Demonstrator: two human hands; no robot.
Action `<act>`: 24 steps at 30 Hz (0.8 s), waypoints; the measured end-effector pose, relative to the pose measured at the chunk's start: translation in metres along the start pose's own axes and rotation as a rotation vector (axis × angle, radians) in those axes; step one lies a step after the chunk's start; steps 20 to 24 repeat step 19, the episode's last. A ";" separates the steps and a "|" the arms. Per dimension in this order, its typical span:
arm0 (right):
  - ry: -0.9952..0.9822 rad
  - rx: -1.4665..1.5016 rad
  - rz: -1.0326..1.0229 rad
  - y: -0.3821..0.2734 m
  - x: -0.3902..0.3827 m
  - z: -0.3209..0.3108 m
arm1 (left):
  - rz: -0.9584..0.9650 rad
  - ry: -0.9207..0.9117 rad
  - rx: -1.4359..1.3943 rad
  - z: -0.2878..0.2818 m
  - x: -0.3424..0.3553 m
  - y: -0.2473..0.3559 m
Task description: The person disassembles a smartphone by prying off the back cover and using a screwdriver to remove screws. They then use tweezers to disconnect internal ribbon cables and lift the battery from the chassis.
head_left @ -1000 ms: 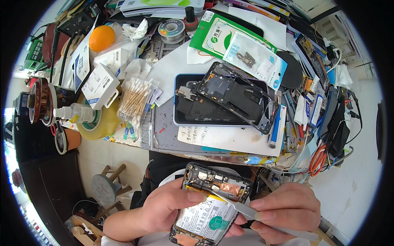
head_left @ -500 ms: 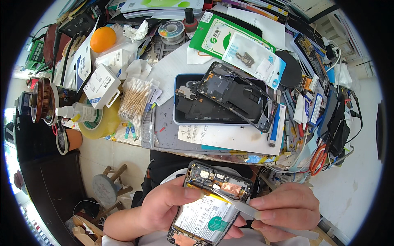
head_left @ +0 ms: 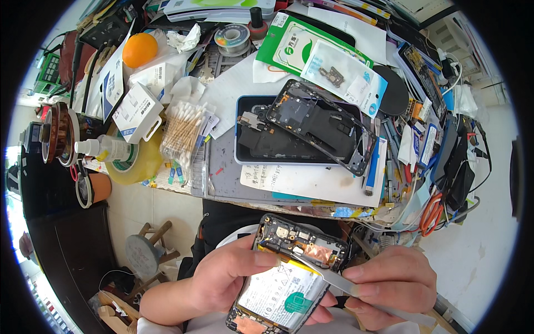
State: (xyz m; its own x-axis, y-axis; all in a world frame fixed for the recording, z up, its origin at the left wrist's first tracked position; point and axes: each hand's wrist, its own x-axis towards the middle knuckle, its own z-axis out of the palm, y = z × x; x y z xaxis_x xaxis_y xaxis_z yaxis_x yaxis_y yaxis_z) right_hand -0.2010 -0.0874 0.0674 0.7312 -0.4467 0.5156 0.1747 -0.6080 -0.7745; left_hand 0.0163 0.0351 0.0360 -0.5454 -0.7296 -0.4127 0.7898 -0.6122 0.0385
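My left hand (head_left: 222, 275) is wrapped round an opened smartphone (head_left: 300, 234), its thumb lying near the top edge of the battery. The phone is tilted, showing the white battery (head_left: 272, 292) with a green sticker, the circuit board above it and copper-coloured patches. In my right hand (head_left: 395, 284), thumb and fingers pinch flat metal tweezers (head_left: 336, 280). Their narrow tip reaches the border between battery and board, beside a yellow strip; whether it grips anything there is too small to tell.
On the bench beyond, a black phone frame (head_left: 317, 128) lies across a shallow blue-edged phone shell (head_left: 238, 133). Cotton swabs (head_left: 185, 131), a spray bottle (head_left: 105, 149) and a tape roll (head_left: 139, 172) crowd the left. Tools, a brush (head_left: 372, 175) and orange cable (head_left: 431, 217) sit right.
The phone and both hands have shifted very slightly right in the picture. My right hand keeps its pinch on the tweezers, whose tip stays at the battery's upper edge.
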 end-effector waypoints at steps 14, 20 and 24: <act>0.013 -0.023 -0.026 0.000 -0.001 0.002 | 0.025 -0.147 -0.123 -0.006 0.002 0.001; -0.026 -0.062 -0.023 -0.001 0.000 -0.002 | 0.053 0.041 0.142 0.002 0.000 0.001; -0.026 -0.062 -0.023 -0.001 0.000 -0.002 | 0.053 0.041 0.142 0.002 0.000 0.001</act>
